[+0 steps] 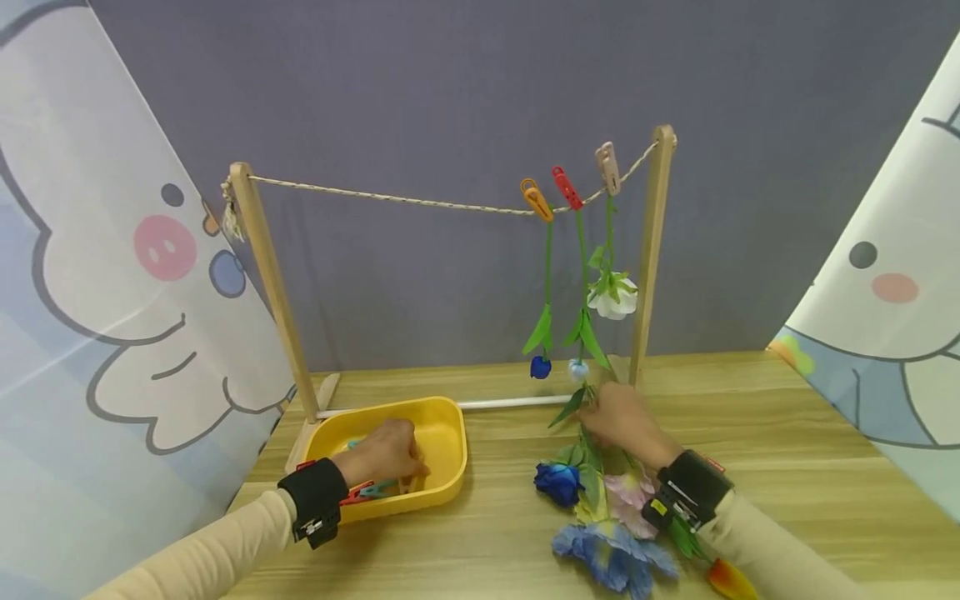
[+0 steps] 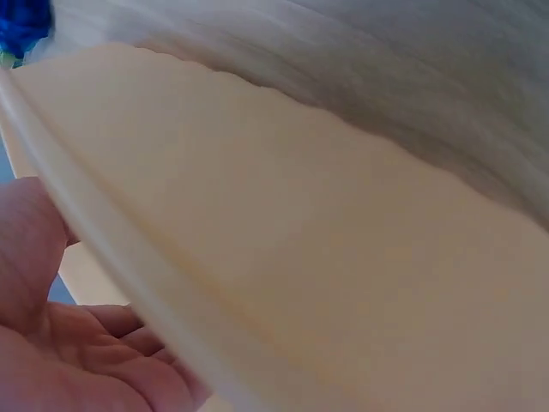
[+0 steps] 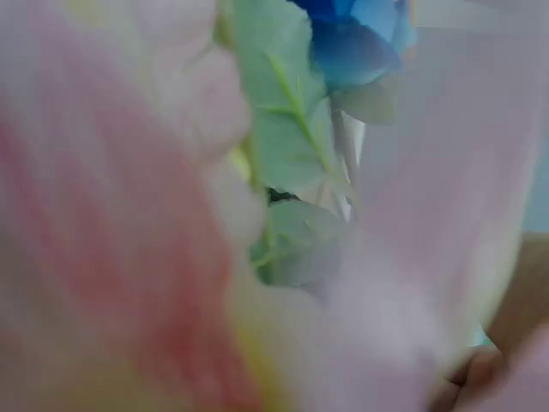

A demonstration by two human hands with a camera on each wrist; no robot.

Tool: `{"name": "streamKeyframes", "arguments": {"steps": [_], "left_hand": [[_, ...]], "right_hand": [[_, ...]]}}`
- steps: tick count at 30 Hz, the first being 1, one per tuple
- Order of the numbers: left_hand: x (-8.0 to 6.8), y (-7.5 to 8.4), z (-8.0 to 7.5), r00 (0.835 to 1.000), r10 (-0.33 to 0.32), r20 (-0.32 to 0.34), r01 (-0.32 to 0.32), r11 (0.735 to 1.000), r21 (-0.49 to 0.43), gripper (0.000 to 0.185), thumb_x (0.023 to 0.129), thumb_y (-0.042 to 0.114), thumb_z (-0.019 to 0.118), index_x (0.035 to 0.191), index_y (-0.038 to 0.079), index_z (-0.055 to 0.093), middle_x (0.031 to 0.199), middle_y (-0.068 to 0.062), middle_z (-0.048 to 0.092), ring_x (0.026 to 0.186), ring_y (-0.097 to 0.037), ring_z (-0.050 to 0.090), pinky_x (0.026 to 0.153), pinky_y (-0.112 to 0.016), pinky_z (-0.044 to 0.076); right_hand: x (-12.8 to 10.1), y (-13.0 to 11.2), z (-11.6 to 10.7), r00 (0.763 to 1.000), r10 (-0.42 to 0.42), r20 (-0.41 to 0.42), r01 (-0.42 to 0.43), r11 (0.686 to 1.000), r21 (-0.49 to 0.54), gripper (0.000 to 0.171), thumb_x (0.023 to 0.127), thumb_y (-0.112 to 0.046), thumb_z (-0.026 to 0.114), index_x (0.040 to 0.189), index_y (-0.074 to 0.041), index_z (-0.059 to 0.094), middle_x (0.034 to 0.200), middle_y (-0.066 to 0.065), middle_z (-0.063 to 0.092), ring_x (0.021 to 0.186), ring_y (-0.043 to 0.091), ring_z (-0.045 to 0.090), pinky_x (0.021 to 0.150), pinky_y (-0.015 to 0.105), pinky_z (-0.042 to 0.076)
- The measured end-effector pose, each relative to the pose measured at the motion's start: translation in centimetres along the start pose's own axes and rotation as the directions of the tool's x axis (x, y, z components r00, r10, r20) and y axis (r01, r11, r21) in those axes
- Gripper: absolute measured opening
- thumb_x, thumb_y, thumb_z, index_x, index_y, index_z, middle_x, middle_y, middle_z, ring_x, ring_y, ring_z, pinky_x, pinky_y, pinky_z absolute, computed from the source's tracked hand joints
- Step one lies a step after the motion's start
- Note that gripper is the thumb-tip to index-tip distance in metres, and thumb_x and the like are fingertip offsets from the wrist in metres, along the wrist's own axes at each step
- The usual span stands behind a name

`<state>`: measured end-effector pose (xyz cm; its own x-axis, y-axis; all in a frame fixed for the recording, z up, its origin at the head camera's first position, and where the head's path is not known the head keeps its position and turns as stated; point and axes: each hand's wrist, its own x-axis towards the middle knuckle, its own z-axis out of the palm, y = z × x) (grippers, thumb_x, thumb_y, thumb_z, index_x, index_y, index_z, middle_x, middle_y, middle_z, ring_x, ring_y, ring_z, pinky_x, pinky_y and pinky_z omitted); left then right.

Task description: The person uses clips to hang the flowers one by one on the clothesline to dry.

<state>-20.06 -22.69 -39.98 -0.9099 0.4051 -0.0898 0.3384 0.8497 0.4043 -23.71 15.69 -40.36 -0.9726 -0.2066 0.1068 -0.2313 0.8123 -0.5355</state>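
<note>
I see left hand point(image 1: 384, 454) in the yellow tray point(image 1: 450, 433), fingers curled among clothespins point(image 1: 375, 490). Right hand point(image 1: 621, 419) rests on flower stems point(image 1: 588, 454); finger state unclear.

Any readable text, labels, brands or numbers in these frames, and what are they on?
No text can be read in any view.
Right wristband: a small yellow tag, too small to read.
Left wristband: no legible marking.
Side curtains: only cartoon animal drawings, no words.
Yellow tray, clothespins and wooden rack: no print visible.
Both wrist views are too blurred and close to show any lettering.
</note>
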Motion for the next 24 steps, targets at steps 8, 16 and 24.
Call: {"name": "streamKeyframes", "arguments": {"steps": [8, 16, 24], "left_hand": [[-0.5, 0.6, -0.8, 0.999, -0.031, -0.012, 0.030, 0.998, -0.047, 0.051, 0.078, 0.021, 0.090, 0.048, 0.014, 0.049, 0.045, 0.012, 0.027, 0.041, -0.004, 0.018, 0.046, -0.021, 0.014], [-1.2, 2.0, -0.5, 0.982, -0.188, 0.009, 0.186, 0.976, 0.110, 0.049, 0.078, 0.043, 0.088, 0.069, 0.007, 0.055, 0.063, -0.003, 0.050, 0.056, -0.019, 0.047, 0.055, -0.027, 0.035], [-1.2, 2.4, -0.6, 0.974, -0.227, 0.023, 0.223, 0.970, 0.099, 0.040, 0.076, 0.026, 0.091, 0.073, 0.007, 0.055, 0.067, -0.005, 0.052, 0.057, -0.020, 0.050, 0.055, -0.027, 0.037]], "right_hand": [[-1.7, 0.3, -2.0, 0.996, -0.016, -0.089, 0.030, 0.985, 0.167, 0.041, 0.093, -0.014, 0.068, 0.054, -0.010, 0.056, 0.054, 0.001, 0.064, 0.049, 0.020, 0.068, 0.041, 0.025, 0.044], [-3.1, 0.8, -2.4, 0.987, 0.008, -0.158, 0.027, 0.976, 0.218, 0.027, 0.096, -0.020, 0.071, 0.071, -0.009, 0.073, 0.063, 0.002, 0.070, 0.053, 0.021, 0.069, 0.040, 0.026, 0.043], [-4.2, -0.2, -2.7, 0.974, -0.025, -0.226, 0.086, 0.960, 0.265, 0.017, 0.094, -0.014, 0.074, 0.079, -0.007, 0.073, 0.067, 0.001, 0.072, 0.053, 0.021, 0.070, 0.045, 0.027, 0.052]]}}
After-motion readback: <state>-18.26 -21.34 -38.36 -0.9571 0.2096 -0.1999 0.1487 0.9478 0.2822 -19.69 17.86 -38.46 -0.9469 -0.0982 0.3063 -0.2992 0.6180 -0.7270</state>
